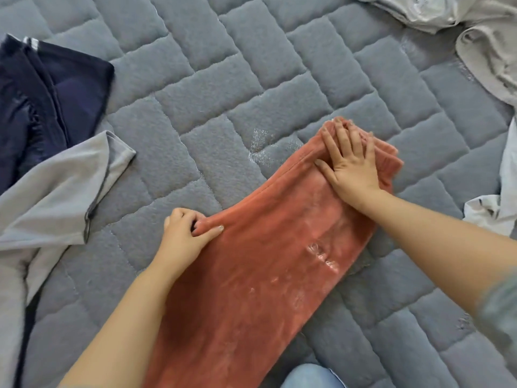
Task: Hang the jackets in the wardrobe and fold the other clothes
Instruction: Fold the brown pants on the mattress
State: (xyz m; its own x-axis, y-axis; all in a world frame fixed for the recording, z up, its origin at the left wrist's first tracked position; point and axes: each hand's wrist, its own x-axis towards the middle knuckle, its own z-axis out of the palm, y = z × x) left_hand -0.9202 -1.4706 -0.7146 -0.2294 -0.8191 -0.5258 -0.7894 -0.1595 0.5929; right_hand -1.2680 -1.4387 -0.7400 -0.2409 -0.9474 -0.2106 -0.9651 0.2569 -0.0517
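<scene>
The red garment lies folded lengthwise on the grey quilt. The right hand presses flat on its far end, fingers straight; the left hand pinches its left edge. Around it: navy clothes and a grey top at left, pale clothes at upper right, white cloth at right, all apart from the garment

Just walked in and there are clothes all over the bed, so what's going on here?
A person is folding a fuzzy orange garment laid out on the grey quilted bed. The left hand pinches its left edge, while the right hand presses flat on its far end. A navy garment and a grey garment lie at left, and pale clothes wait at upper right.
</scene>
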